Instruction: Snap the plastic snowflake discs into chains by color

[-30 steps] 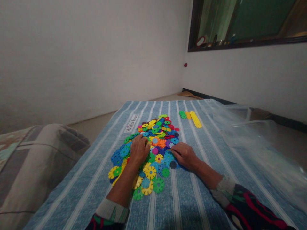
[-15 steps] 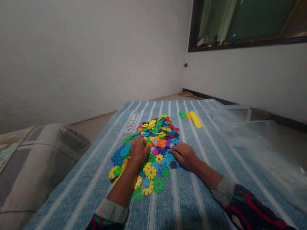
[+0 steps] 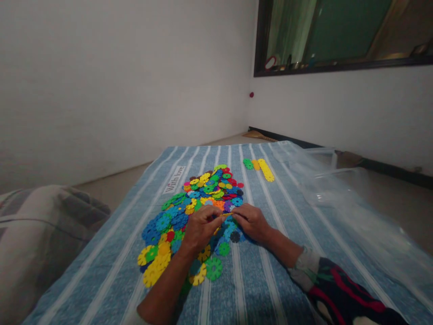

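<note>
Past the pile of notched plastic discs [image 3: 209, 188], I have a green piece [image 3: 248, 164], an orange piece [image 3: 255, 165] and a yellow strip [image 3: 266, 170] side by side on the striped, cloth-covered counter [image 3: 259, 284], the strip slanting from far left to near right. Clear plastic containers [image 3: 326, 177] stand along the right side, well apart from the hands, with more clear plastic [image 3: 375, 225] nearer me, too blurred to make out. A "With love" label [image 3: 174, 179] lies just beside the pile's far left, and grey bundled fabric [image 3: 43, 230] sits off the left edge. What stands in my way is the left forearm [image 3: 165, 284], which hides part of the near discs. The thin yellow disc [image 3: 227, 214] is above the middle of the pile, between both hands, nearly edge-on to me, its long axis running left to right; I can't tell whether it is one disc or two. The left hand [image 3: 202, 226] has its grip pinched on the near-left end, and the right hand [image 3: 252, 220] has thumb and fingers clamped on the other.
</note>
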Tool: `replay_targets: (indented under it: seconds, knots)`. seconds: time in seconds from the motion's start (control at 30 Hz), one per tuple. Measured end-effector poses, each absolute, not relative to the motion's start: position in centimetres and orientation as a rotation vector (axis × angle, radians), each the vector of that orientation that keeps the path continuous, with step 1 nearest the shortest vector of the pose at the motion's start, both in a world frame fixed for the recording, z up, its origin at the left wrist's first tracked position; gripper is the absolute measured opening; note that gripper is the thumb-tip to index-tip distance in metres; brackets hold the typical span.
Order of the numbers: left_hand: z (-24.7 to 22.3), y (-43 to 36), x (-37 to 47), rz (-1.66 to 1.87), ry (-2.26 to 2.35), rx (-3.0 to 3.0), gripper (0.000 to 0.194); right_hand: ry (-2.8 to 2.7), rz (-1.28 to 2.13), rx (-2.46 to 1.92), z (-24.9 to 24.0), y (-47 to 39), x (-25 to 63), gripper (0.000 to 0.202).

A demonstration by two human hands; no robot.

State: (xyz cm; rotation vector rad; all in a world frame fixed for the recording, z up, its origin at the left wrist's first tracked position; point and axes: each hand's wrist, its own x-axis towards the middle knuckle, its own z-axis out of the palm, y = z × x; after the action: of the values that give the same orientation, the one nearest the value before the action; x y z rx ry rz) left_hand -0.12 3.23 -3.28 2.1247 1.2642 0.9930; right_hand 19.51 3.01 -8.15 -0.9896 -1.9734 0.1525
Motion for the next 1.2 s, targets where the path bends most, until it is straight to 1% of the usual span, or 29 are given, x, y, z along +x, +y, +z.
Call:
replay_targets:
  seconds: [0.1, 0.33, 0.6, 0.87, 1.07, 1.2]
  knots:
    - [-3.3, 2.8, 0.3, 0.961, 1.271, 2.11, 0.019, -1.95, 0.237, -0.993, -7.9, 2.9, 19.4, 0.02]
    - [-3.4, 2.8, 0.0, 1.012, 1.363, 2.058, 0.027, -1.894, 0.4, -1.03, -7.4, 2.7, 19.3, 0.02]
    - [-3.4, 2.8, -0.1, 1.02, 1.395, 2.103, 0.03, -1.825, 0.581, -1.019, -6.8, 2.4, 19.3, 0.019]
    - [-2.9, 2.2, 0.2, 0.933, 1.217, 2.112, 0.03, -1.852, 0.576, -1.006, -6.7, 2.3, 19.1, 0.019]
    - [-3.1, 2.2, 0.4, 0.912, 1.196, 2.09, 0.028, -1.854, 0.539, -1.022, -6.7, 2.3, 19.0, 0.019]
    - [-3.2, 2.1, 0.5, 0.885, 1.169, 2.109, 0.027, -1.854, 0.585, -1.017, -6.7, 2.4, 19.1, 0.017]
